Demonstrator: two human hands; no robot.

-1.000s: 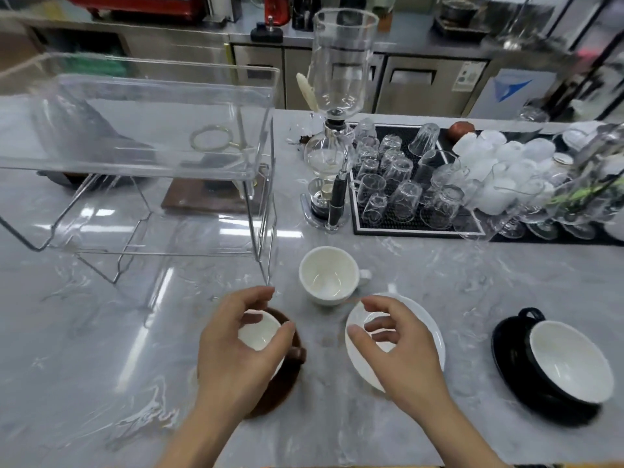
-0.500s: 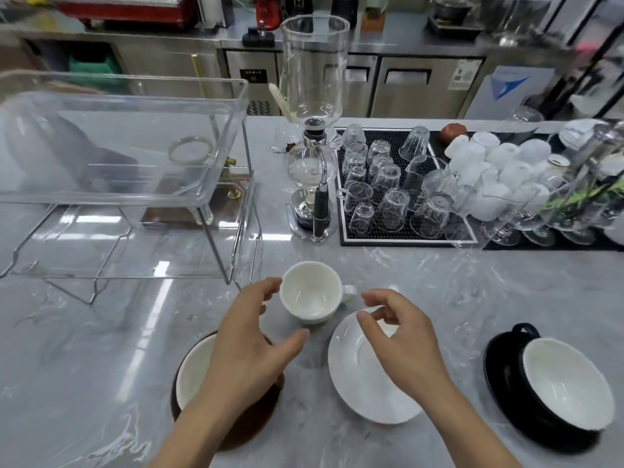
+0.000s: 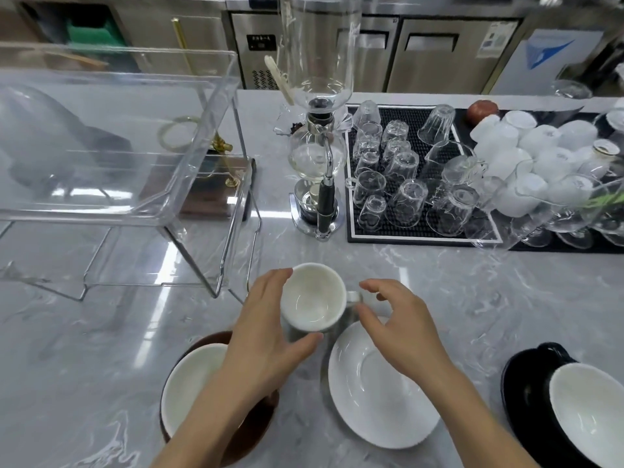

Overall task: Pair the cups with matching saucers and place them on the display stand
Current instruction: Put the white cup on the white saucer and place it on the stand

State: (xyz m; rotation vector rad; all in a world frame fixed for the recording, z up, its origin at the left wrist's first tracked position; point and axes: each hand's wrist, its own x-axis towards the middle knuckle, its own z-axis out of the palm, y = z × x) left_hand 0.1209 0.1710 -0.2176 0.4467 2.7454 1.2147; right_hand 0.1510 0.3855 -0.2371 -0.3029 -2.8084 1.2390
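A white cup point(image 3: 314, 297) stands on the marble counter, its handle pointing right. My left hand point(image 3: 266, 336) wraps round its left side, fingers on the far rim and thumb at the near edge. My right hand point(image 3: 398, 325) hovers just right of the handle with thumb and forefinger spread, holding nothing. The white saucer point(image 3: 378, 396) lies empty under my right wrist. Beneath my left forearm, a white-lined cup point(image 3: 192, 386) sits on a brown saucer point(image 3: 256, 434). At the right edge, a black cup point(image 3: 587, 413) rests on a black saucer point(image 3: 516, 383). The clear display stand point(image 3: 118, 146) is at far left.
A glass siphon coffee maker point(image 3: 317, 163) stands behind the white cup. To its right, a black mat point(image 3: 422, 236) carries several upturned glasses, then piled white cups point(image 3: 526, 157) and stemmed glasses. The stand's wire leg point(image 3: 219, 265) is close to my left hand.
Both hands moved forward, the left off the brown-saucer cup and the right off the white saucer, and now flank the white cup. The view tilted closer.
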